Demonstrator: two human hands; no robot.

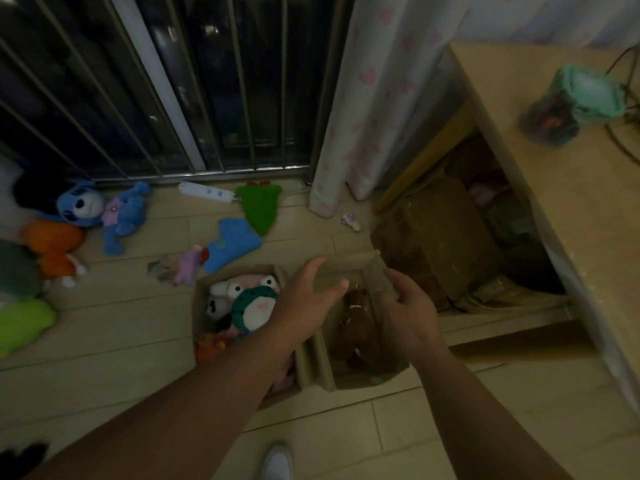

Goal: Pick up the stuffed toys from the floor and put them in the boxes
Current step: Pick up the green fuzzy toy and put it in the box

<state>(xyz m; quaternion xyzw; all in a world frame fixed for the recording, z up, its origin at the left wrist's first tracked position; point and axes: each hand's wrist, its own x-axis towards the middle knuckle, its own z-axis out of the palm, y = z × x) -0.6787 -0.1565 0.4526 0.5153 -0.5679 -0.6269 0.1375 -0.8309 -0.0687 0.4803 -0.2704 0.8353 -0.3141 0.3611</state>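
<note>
Two cardboard boxes stand side by side on the floor. The left box (204, 289) holds several toys, a green frog (254, 306) on top. The right box (375, 271) holds a brown stuffed toy (356, 327). My left hand (304, 299) hovers open over the seam between the boxes. My right hand (407, 306) is open above the right box, empty. On the floor lie a blue long-eared toy (104, 213), a blue plush (232, 242), a green plush (261, 206), a small purple toy (188, 266) and an orange toy (53, 247).
A barred window (173, 81) and a curtain (374, 116) close off the far side. A white power strip (207, 192) lies by the bars. A wooden desk (571, 168) stands at right, with old boxes (440, 244) beneath. Green plush toys (20, 323) sit at far left.
</note>
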